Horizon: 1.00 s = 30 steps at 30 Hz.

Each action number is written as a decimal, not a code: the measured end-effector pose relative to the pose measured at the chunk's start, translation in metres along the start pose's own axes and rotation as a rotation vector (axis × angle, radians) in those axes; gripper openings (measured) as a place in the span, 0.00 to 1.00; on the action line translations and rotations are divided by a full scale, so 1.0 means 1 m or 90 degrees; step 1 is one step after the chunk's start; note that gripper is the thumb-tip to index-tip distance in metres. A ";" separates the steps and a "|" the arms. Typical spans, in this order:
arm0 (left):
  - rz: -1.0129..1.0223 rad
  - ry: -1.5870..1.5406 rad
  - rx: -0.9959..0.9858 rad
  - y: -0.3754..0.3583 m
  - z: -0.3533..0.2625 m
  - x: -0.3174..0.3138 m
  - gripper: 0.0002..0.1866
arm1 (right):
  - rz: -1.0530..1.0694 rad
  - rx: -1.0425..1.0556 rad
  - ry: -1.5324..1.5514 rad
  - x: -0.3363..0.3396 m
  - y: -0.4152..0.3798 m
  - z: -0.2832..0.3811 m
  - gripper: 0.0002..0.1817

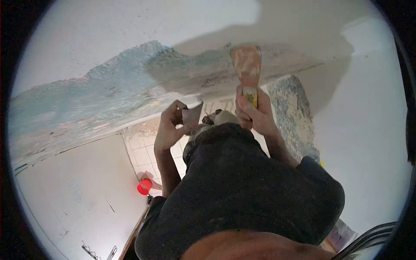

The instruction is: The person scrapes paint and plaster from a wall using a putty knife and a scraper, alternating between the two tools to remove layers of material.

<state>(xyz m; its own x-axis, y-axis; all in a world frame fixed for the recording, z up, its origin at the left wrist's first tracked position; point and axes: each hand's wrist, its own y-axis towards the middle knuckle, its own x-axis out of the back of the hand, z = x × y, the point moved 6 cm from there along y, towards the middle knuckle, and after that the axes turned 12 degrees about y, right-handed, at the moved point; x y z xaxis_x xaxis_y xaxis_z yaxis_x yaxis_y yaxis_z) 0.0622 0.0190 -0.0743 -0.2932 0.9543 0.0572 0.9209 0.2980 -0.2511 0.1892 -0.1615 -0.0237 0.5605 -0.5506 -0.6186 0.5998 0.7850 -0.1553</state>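
My right hand (255, 112) grips the yellow handle of a putty knife (247, 60). Its broad blade is rusty orange-brown with pale smears and points up, overlapping the rough wall patch (117, 73). To the left, my left hand (171, 128) pinches a small grey rectangular piece (193, 112) with a curved edge, like a scraper blade or stiff sheet, between thumb and fingers. The patch is blue-grey and mottled, with ragged edges against white paint. Between both hands my feet are partly hidden by my dark shirt (242, 186).
A second rough, flaking wall area (292, 112) lies right of my right arm. Below on the left are a tiled floor (141, 154), a red bucket-like container (144, 186) and a white panel (82, 182) with metal hooks (89, 250). Dark cables (368, 238) run at the lower right.
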 end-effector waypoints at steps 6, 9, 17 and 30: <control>-0.009 0.033 0.015 -0.006 0.001 -0.002 0.20 | -0.006 -0.029 -0.026 0.001 0.002 0.004 0.12; -0.014 0.026 -0.018 -0.007 0.007 0.001 0.20 | -0.004 -0.004 -0.071 -0.007 0.005 0.019 0.11; -0.002 0.024 -0.050 -0.007 0.007 0.004 0.19 | 0.012 0.015 -0.091 -0.007 0.003 0.015 0.08; 0.020 -0.007 -0.038 -0.005 0.004 0.004 0.19 | 0.059 0.002 -0.131 -0.003 -0.006 0.041 0.23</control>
<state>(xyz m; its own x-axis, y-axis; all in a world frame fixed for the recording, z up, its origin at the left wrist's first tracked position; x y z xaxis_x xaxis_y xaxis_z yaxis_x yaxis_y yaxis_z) 0.0549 0.0214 -0.0767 -0.2667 0.9629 0.0401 0.9431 0.2693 -0.1948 0.2069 -0.1761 0.0106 0.7178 -0.5231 -0.4594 0.5424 0.8339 -0.1021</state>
